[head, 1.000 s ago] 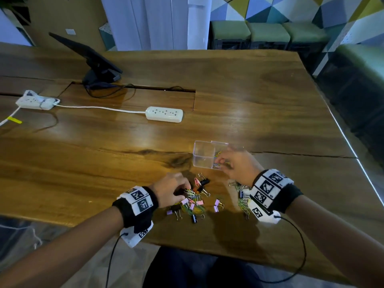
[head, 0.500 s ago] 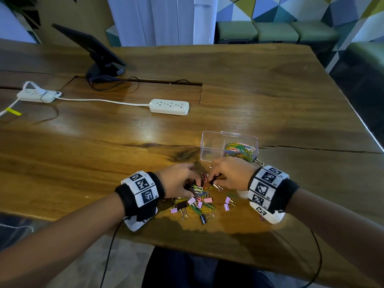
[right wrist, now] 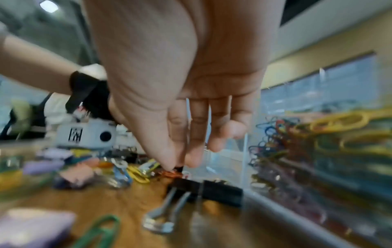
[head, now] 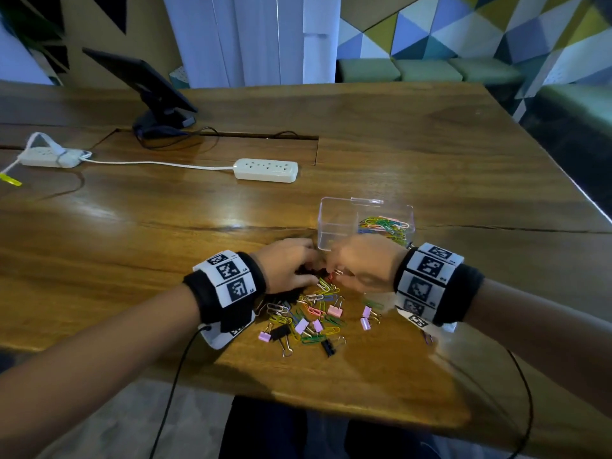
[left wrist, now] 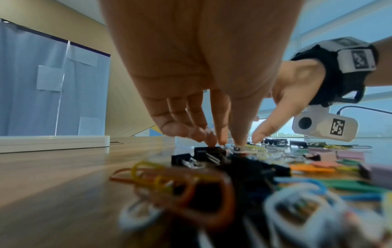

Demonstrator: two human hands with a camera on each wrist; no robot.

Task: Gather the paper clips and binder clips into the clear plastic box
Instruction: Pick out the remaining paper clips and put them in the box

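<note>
The clear plastic box [head: 334,223] stands on the wooden table, its right half filled with coloured paper clips [head: 384,225]. Just in front of it lies a loose pile of paper clips and binder clips [head: 314,318]. Both hands reach down into the pile's far edge, side by side. My left hand [head: 288,266] closes its fingertips [left wrist: 212,141] and thumb on a black binder clip [left wrist: 210,151]. My right hand [head: 361,263] pinches an orange-red paper clip [right wrist: 172,173] between thumb and forefinger. Another black binder clip [right wrist: 212,188] lies under that hand, beside the box wall [right wrist: 246,151].
A white power strip [head: 265,169] lies behind the box, its cord running left to a second strip [head: 49,157]. A dark tablet on a stand [head: 155,97] is at the back left. The table's near edge [head: 331,415] is close behind the pile.
My right hand has come back from the box to the pile, beside the left hand. The left hand has stayed at the pile's far edge.
</note>
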